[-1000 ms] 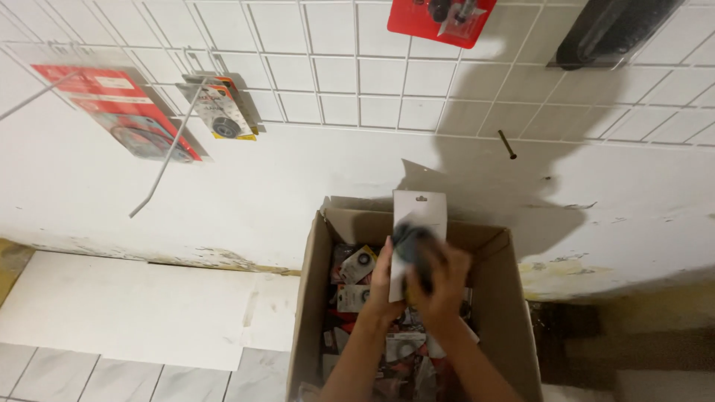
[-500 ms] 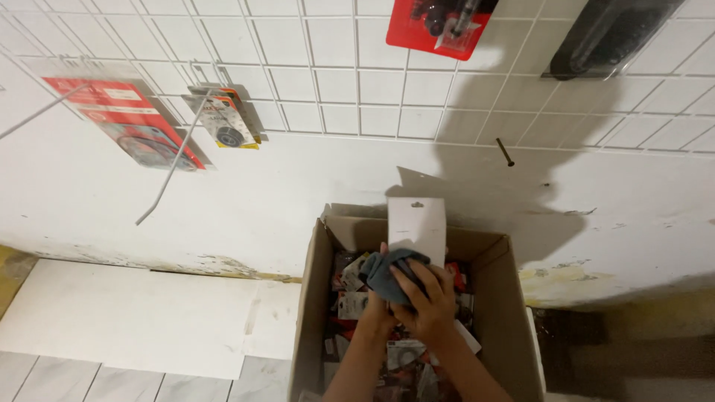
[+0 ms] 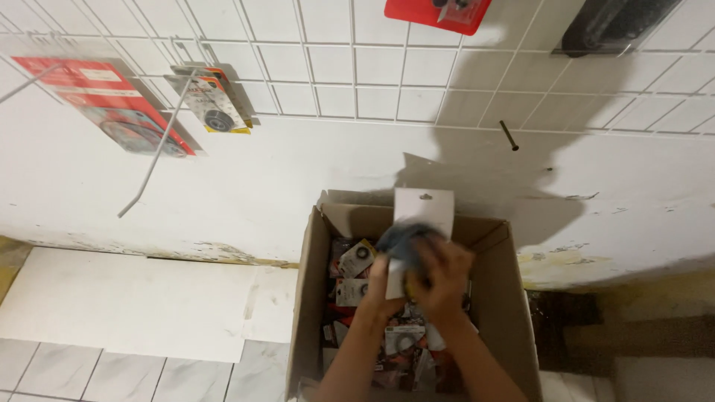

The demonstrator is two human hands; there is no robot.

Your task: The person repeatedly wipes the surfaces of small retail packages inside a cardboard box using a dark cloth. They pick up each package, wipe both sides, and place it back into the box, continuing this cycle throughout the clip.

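1. Since half a second ago: lifted a little higher above the box, both hands with the white card package (image 3: 424, 212); bluish cloth (image 3: 402, 240) now bunched at the card's lower edge.
2. Far left on the wall: a red carded disc package (image 3: 104, 104) hanging from the white wire grid (image 3: 335, 67), with a bare white metal hook (image 3: 153, 164) slanting down beside it.
3. Just right of that: a smaller yellow-edged card package (image 3: 212, 104) on the same grid.
4. Below on the floor: a flat white board (image 3: 134, 305) lying against the scuffed wall base, pale glossy tiles at the lower left.
5. Centre: an open brown cardboard box (image 3: 309, 313), flaps up, full of small carded packages (image 3: 357, 260) in red, white and black; back edge near the wall.
6. Left hand (image 3: 380, 279): fingers curled around the lower part of the white card package, over the box.
7. Right hand (image 3: 439, 275): fingers closed on the cloth and pressed to the card; blurred, grip detail unclear.
8. White card package: flat, rectangular, plain matte back with a hang slot at the top, held upright above the box's rear half.
9. Top right: a red package (image 3: 439, 11) and a dark long object (image 3: 611, 26) on the grid; a dark nail (image 3: 509, 135) in the plaster below.
10. Right of the box: dark stained floor, open room.
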